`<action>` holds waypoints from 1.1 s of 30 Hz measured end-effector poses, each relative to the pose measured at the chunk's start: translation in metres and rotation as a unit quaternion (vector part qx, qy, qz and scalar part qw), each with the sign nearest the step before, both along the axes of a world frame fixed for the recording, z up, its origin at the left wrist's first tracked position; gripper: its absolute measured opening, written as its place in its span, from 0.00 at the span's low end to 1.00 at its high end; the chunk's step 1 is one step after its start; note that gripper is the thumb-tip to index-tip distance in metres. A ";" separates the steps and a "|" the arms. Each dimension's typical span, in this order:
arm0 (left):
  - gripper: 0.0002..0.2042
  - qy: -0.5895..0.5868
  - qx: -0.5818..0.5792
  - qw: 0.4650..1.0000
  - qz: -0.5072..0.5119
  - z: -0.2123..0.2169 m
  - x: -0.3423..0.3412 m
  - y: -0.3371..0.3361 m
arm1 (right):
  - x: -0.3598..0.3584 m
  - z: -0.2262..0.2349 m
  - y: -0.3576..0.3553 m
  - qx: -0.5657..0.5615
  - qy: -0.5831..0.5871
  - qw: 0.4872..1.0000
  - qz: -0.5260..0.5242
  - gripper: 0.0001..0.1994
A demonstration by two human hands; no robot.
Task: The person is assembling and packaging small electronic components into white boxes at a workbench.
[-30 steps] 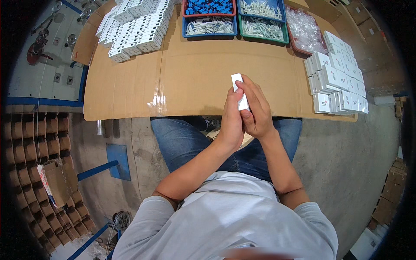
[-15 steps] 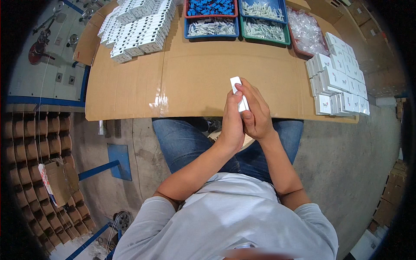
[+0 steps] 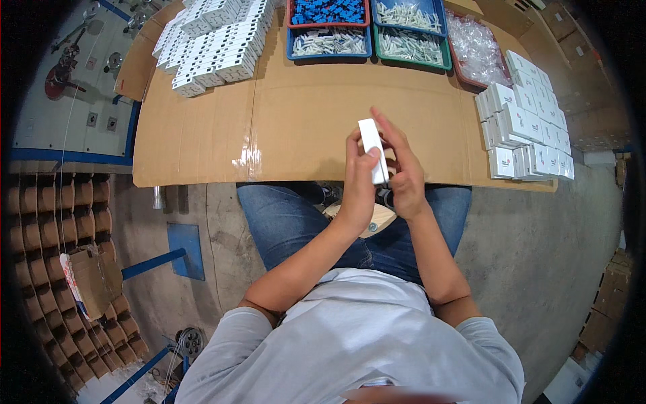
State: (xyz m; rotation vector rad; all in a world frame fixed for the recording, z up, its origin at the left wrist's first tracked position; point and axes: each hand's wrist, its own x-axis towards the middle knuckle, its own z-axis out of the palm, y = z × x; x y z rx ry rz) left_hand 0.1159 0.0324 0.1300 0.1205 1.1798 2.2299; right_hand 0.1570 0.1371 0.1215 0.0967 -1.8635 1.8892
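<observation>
A small white box (image 3: pixel 373 149) is held upright between both hands over the near edge of the cardboard-covered table (image 3: pixel 303 114). My left hand (image 3: pixel 356 178) grips its left side with the thumb against the face. On its right side, my right hand (image 3: pixel 402 172) holds it with the fingers spread behind and above. The box's lower end is hidden between my palms.
A stack of white boxes (image 3: pixel 212 40) lies at the table's back left; more white boxes (image 3: pixel 525 131) sit at the right. Trays with blue parts (image 3: pixel 328 12) and white parts (image 3: pixel 412 34) stand at the back, beside a bin of clear bags (image 3: pixel 474 47). Cardboard spools (image 3: pixel 47 222) line the floor left.
The hands and the white box stay in nearly the same place; the fingers have shifted slightly on the box.
</observation>
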 end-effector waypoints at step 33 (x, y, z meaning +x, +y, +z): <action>0.28 -0.162 -0.004 0.974 -0.160 0.027 -0.001 -0.014 | 0.010 0.016 0.013 0.197 -0.024 0.979 -0.054 0.30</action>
